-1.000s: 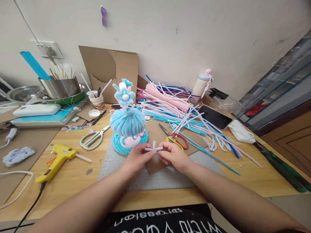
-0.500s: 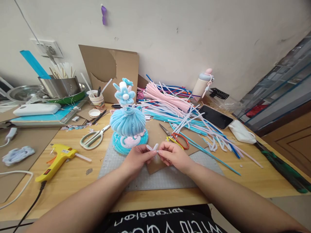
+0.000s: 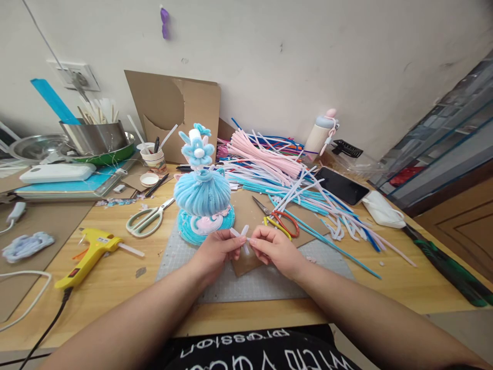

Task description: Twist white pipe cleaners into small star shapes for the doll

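Between my two hands is a small piece of white pipe cleaner (image 3: 245, 230), bent or crossed into short arms. My left hand (image 3: 219, 249) pinches one side of it between thumb and fingers. With its fingertips closed, my right hand (image 3: 275, 250) grips a short end on the other side. Just behind my left hand stands a blue pipe-cleaner figure (image 3: 202, 192) with a pleated skirt, a flower on top and a round turquoise base. Scissors with red and yellow handles (image 3: 285, 224) lie right behind my right hand. Under my hands are a cardboard piece (image 3: 243, 264) and a grey cutting mat (image 3: 215, 288).
Loose pink, white and blue pipe cleaners (image 3: 269, 159) are heaped at the back. A yellow glue gun (image 3: 90, 252) and white-handled scissors (image 3: 148, 221) lie to the left. To the right are a phone (image 3: 342, 185), a bottle (image 3: 321, 134) and a green-and-black tool (image 3: 449, 267).
The white pipe cleaner has turned in my fingers; its arms now form a cross, with one pointing down. Both hands stay in nearly the same place.
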A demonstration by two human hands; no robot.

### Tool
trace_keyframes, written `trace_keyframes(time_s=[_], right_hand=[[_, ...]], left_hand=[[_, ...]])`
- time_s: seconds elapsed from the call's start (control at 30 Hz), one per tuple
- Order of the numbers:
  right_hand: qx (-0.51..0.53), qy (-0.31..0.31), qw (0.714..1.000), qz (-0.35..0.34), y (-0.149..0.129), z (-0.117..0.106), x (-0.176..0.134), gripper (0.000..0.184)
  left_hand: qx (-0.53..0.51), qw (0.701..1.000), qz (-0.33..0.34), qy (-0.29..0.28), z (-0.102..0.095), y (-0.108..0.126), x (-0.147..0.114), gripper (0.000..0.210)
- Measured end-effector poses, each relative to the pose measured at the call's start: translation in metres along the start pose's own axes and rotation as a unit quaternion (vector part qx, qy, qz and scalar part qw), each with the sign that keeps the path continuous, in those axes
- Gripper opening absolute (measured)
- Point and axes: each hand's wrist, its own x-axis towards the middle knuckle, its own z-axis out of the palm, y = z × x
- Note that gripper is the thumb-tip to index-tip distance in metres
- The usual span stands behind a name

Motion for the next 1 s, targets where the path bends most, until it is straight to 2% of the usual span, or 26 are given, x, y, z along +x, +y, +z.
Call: trace_keyframes(time_s=[0.1, 0.2, 0.3, 0.5, 0.67, 0.73, 0.87, 1.0], right_hand=[[0.007, 0.021, 1.0, 0.001, -0.0008, -0.001, 0.0005, 0.029], [0.025, 0.012, 1.0, 0.01, -0.0006, -0.0003, 0.0014, 0.031], [-0.005, -0.016, 1.0, 0.001, 0.0015, 0.0009, 0.0025, 0.032], [-0.005, 0.017, 1.0, 0.005, 0.0031, -0.0001, 0.0029, 0.029], [-0.033, -0.021, 0.999, -0.011, 0.0023, 0.0006, 0.002, 0.029], [-0.035, -0.007, 0.999, -0.016, 0.0018, -0.0007, 0.0021, 0.027], [-0.03, 0.036, 0.999, -0.013, -0.0017, -0.0054, 0.0023, 0.025], [-0.043, 0.028, 0.998, -0.028, -0.005, -0.0069, 0.0017, 0.023]], left_hand=[[-0.018, 0.999, -0.033, -0.005, 0.0002, 0.0006, -0.0004, 0.022], [-0.055, 0.998, -0.006, 0.003, 0.0, -0.0002, 0.0002, 0.019], [-0.085, 0.996, 0.019, 0.008, -0.0006, -0.0007, 0.0011, 0.018], [-0.091, 0.996, 0.003, 0.002, -0.0006, -0.0011, 0.0005, 0.014], [-0.105, 0.994, 0.027, -0.005, -0.0001, -0.0022, 0.0011, 0.014], [-0.11, 0.994, 0.022, -0.007, 0.0001, -0.0013, 0.0009, 0.015], [-0.075, 0.997, 0.009, -0.02, 0.0011, 0.0011, -0.0006, 0.019], [0.004, 1.0, 0.013, -0.02, 0.0008, -0.0001, -0.0006, 0.021]])
